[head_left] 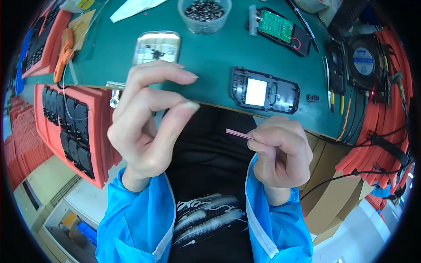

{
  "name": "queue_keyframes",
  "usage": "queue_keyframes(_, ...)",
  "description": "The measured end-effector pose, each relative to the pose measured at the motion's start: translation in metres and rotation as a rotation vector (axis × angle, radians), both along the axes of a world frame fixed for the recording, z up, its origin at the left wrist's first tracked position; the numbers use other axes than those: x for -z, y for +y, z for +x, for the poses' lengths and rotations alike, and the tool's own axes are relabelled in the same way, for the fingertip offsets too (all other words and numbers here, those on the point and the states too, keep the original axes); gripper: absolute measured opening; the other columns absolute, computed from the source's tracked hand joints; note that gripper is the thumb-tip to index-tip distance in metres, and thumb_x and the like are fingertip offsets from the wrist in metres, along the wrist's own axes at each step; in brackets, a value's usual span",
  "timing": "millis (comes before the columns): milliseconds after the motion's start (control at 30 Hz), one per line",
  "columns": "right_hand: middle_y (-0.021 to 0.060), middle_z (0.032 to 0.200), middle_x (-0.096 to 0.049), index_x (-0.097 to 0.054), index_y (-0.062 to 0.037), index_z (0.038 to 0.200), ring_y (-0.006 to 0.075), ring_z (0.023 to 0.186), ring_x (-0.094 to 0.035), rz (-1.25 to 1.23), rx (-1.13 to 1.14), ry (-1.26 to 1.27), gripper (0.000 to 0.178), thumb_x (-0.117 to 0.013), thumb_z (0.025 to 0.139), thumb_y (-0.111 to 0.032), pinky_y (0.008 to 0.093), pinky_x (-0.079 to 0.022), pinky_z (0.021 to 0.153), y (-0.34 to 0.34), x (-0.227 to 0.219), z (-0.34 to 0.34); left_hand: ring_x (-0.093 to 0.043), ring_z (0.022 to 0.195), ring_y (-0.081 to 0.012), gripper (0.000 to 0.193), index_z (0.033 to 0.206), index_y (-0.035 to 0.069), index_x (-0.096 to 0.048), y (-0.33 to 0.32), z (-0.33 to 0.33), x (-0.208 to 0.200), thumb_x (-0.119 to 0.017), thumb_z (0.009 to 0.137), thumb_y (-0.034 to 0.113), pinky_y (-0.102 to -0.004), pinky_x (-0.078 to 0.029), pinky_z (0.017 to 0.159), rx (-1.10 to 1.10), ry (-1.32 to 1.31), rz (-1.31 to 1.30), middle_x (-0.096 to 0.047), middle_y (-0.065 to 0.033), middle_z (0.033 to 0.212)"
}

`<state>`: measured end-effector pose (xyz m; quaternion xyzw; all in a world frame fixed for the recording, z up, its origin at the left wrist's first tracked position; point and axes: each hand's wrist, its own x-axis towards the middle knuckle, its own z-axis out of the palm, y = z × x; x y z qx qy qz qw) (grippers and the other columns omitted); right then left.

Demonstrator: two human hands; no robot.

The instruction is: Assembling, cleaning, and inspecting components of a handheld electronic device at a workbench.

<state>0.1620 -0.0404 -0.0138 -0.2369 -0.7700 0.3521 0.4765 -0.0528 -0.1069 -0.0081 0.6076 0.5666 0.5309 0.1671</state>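
Observation:
My right hand (283, 153) is closed in a pinch on a thin pink strip (237, 133), which sticks out to the left just off the table's near edge. Across from it, my left hand (144, 120) is raised with thumb and fingers curved apart and nothing between them. Beyond the right hand, a black plastic housing half (287, 94) with a white rectangle set in it lies on the green table. A small black part (312, 98) sits beside its right end. Past my left fingers stands a shallow metal tin (172, 40) holding small dark pieces.
A clear tub (204, 30) of small metal parts stands at the back, with an opened device and its green circuit board (275, 25) to the right. Left are a red foam tray (100, 136) of black housings and an orange-handled tool (65, 52). A black fan (364, 59) stands right.

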Motion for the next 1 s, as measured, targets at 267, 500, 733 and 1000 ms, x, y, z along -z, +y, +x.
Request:
queue_keyframes(267,0.0105,0.083,-0.070,-0.070,0.0034,0.101,0.0147,0.066,-0.065,-0.186,0.466,-0.128,0.019,-0.079,0.086,0.010,0.0247,-0.048,0.057,-0.013,0.012,0.044,-0.061,0.127,-0.0388,0.027,0.102,0.000,-0.072,0.032,0.022,0.003,-0.081,0.077,0.001,-0.0499,-0.050,0.104,0.107,0.328,-0.072,-0.068,-0.0214,0.131)
queue_keyframes(500,0.0072,0.079,-0.066,-0.070,0.0044,0.099,0.0109,0.062,-0.060,-0.173,0.555,-0.200,0.016,-0.077,0.087,0.012,0.0221,-0.044,0.053,-0.005,0.015,0.037,-0.061,0.127,-0.0423,0.042,0.105,0.004,-0.074,0.047,0.037,0.010,-0.088,0.067,0.015,-0.0500,-0.052,0.103,0.244,0.401,-0.116,-0.068,-0.0175,0.132)
queue_keyframes(733,0.0060,0.078,-0.067,-0.070,0.0033,0.096,0.0093,0.058,-0.062,-0.067,0.544,-0.241,0.017,-0.081,0.084,0.008,0.0213,-0.046,0.050,-0.003,0.024,0.026,-0.063,0.118,-0.0395,0.044,0.105,0.004,-0.074,0.046,0.040,0.015,-0.088,0.064,0.012,-0.0474,-0.054,0.096,0.235,0.441,-0.127,-0.069,-0.0166,0.131)
queue_keyframes(1000,0.0050,0.077,-0.069,-0.071,0.0004,0.091,0.0092,0.055,-0.066,0.015,0.552,-0.269,0.017,-0.084,0.082,0.005,0.0224,-0.049,0.047,-0.001,0.029,0.010,-0.063,0.112,-0.0378,0.048,0.107,0.003,-0.074,0.048,0.041,0.014,-0.089,0.062,0.012,-0.0463,-0.054,0.094,0.222,0.442,-0.143,-0.071,-0.0151,0.129)
